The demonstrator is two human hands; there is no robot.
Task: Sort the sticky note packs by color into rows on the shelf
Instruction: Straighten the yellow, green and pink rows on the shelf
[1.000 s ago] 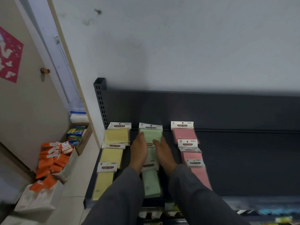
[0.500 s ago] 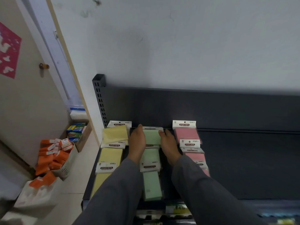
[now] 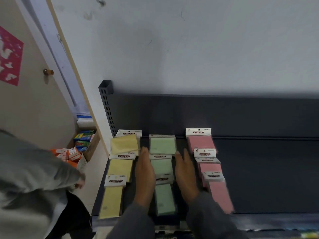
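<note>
Both hands have drawn back toward the shelf's front edge since half a second ago, off the rearmost green pack. Left hand (image 3: 144,176): flat, fingers straight and together, edge-on against the left side of the green row, gripping nothing. Right hand (image 3: 186,175): same posture along the row's right side, holding nothing; the two hands stand apart with the row between them.

Green sticky note packs (image 3: 162,171): three in clear sleeves with white header cards, one row running from the back panel to the front edge of the dark grey metal shelf (image 3: 269,173). Yellow sticky note packs (image 3: 119,171): three, row along the shelf's left edge. Pink sticky note packs (image 3: 209,167): row just right of the right hand (count unclear, headers overlap, front pack blurred).

Beyond the left edge: white basket of orange boxes (image 3: 72,156), cardboard box of blue and green packets (image 3: 84,139), a second person's grey sleeve (image 3: 29,171).
</note>
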